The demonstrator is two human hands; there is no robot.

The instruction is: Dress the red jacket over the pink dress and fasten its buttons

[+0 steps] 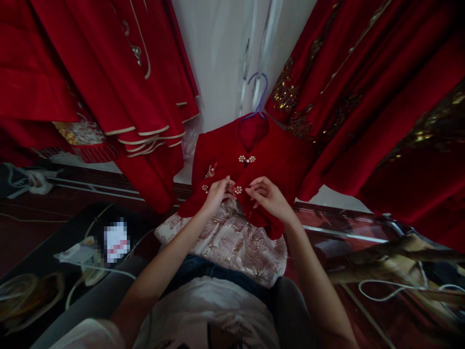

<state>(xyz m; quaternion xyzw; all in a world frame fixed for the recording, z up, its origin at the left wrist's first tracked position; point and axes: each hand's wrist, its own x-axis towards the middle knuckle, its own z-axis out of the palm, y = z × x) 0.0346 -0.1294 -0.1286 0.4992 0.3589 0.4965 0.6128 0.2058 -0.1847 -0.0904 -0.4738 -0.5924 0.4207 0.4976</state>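
Observation:
A small red jacket (276, 160) hangs on a blue hanger (258, 94) in front of me, over a pale patterned skirt (232, 242). Pearl clasps run down its front; the upper clasp (247, 158) is joined. My left hand (218, 194) pinches the left front edge beside the lower pearl clasp (237, 190). My right hand (267, 196) pinches the right front edge just across from it. Both hands have their fingers closed on the red cloth.
Long red embroidered garments hang at the left (109, 72) and the right (381, 106). A white wall (221, 58) lies behind. A dark surface at lower left carries a white power strip (78, 252) and cables. A white cord (392, 291) lies at lower right.

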